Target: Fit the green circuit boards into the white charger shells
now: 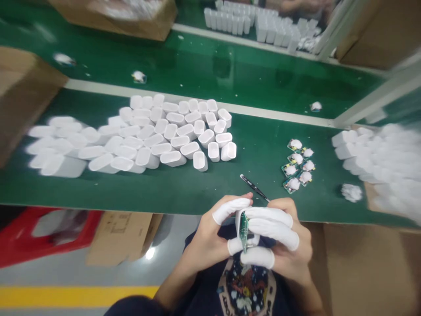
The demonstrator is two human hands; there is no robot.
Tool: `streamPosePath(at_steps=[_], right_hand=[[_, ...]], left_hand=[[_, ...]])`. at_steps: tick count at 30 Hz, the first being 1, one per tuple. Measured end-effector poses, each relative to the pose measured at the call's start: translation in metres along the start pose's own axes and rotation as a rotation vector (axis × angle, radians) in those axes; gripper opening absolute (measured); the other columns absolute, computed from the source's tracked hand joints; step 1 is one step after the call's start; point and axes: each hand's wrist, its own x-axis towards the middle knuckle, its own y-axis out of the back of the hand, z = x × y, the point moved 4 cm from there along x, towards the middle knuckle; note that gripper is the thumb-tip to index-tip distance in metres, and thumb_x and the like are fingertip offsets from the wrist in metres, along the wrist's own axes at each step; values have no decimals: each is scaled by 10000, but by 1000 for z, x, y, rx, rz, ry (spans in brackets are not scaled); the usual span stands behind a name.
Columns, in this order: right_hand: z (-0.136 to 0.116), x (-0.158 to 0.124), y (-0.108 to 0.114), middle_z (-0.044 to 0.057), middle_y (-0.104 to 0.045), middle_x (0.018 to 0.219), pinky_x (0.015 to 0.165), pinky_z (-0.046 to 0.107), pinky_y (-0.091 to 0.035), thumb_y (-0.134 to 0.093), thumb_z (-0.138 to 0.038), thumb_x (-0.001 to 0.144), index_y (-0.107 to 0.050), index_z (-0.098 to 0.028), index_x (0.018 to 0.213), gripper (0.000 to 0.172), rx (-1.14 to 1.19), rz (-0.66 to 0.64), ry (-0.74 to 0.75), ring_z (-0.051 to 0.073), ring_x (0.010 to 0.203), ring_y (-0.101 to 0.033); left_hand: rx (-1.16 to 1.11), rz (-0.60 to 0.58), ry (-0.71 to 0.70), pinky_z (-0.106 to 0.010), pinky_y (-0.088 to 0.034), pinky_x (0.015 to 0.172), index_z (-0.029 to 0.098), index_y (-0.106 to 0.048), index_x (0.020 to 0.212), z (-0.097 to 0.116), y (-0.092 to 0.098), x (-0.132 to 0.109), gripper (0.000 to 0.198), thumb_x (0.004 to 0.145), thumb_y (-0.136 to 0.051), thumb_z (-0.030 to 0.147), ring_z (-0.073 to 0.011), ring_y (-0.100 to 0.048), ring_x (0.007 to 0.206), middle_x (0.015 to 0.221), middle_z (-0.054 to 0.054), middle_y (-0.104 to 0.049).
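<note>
Close to my body, just off the bench's front edge, both hands meet with white finger cots on several fingers. My left hand (212, 232) is closed around a white plastic housing (238, 219), mostly hidden by fingers. My right hand (291, 239) pinches a green circuit board (244, 231), held on edge against the housing's open side. How far the board sits inside, I cannot tell. Beyond the hands, black tweezers (254, 187) lie on the green bench. To their right is a cluster of small circuit boards (291, 184) topped with white material.
Many white housings (173, 158) stand across the bench's left and middle. More white pieces (388, 162) are heaped at right, near a crumpled white clump (351, 192). Cardboard boxes (23, 87) flank the bench. Behind a raised rail (272, 113) lie stray boards; a red stool (66, 228) stands below left.
</note>
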Motion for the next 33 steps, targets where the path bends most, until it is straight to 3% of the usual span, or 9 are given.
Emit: streamPosePath(at_steps=[3, 6, 9, 12, 14, 17, 21, 27, 33], right_hand=[[0, 1, 0, 83, -815, 998, 747, 405, -602, -841, -180, 888, -705, -266, 1336, 476, -13, -6, -15, 267, 913, -615], [1, -2, 0, 104, -772, 1211, 913, 464, -614, -850, -268, 889, -694, -302, 1337, 476, -9, -38, -71, 297, 1101, -627], [7, -13, -3, 125, -624, 1487, 1120, 555, -544, -809, -382, 917, -609, -317, 1429, 554, 88, -45, -290, 342, 1369, -580], [14, -27, -10, 138, -559, 1571, 1096, 503, -593, -793, -305, 923, -505, -321, 1516, 659, 222, -62, -562, 329, 1393, -612], [14, -31, -13, 128, -557, 1582, 1042, 439, -635, -802, -237, 901, -507, -330, 1510, 684, 298, -68, -635, 301, 1328, -672], [13, -29, -13, 101, -574, 1571, 1029, 386, -643, -797, -160, 872, -554, -338, 1459, 659, 355, -48, -659, 267, 1270, -710], [14, -24, -15, 85, -612, 1519, 1024, 367, -639, -726, -91, 880, -596, -332, 1385, 575, 363, -32, -657, 253, 1278, -703], [22, -23, -19, 67, -669, 1380, 1008, 341, -631, -704, -114, 916, -634, -318, 1273, 417, 348, -28, -677, 217, 1220, -711], [32, -29, -13, 81, -644, 1440, 1017, 419, -633, -807, -372, 934, -668, -337, 1296, 389, 824, -96, -720, 254, 1215, -715]], left_hand=[[-2, -1, 8, -352, -595, 1059, 311, -638, 1408, 0, 0, 1, 620, 847, -871, 191, -287, -707, 1290, 1372, -94, -716], [25, 7, -4, -353, -600, 1055, 293, -648, 1383, 0, 1, 2, 594, 843, -862, 169, -275, -717, 1260, 1346, -92, -724], [78, 3, -61, -366, -603, 1065, 284, -633, 1394, 1, 0, 3, 595, 854, -840, 142, -277, -708, 1282, 1356, -103, -716], [169, -8, -134, -390, -605, 1080, 268, -610, 1414, 4, -2, 5, 567, 893, -796, 142, -289, -691, 1325, 1359, -128, -713], [238, -16, -179, -397, -623, 1056, 251, -600, 1419, 6, -3, 6, 516, 935, -770, 196, -298, -699, 1318, 1321, -142, -727], [328, -33, -223, -398, -638, 1033, 234, -577, 1440, 8, -4, 6, 488, 977, -730, 244, -301, -710, 1305, 1292, -149, -740], [384, -27, -240, -376, -610, 1086, 200, -562, 1452, 7, -5, 4, 527, 955, -731, 160, -284, -696, 1329, 1347, -166, -717], [327, -7, -247, -361, -593, 1103, 190, -575, 1445, 7, -5, 0, 518, 953, -730, 138, -288, -668, 1369, 1322, -159, -715], [118, 7, -98, -364, -615, 1036, 271, -631, 1385, -1, -1, 1, 519, 905, -830, 269, -296, -723, 1272, 1260, -113, -721]])
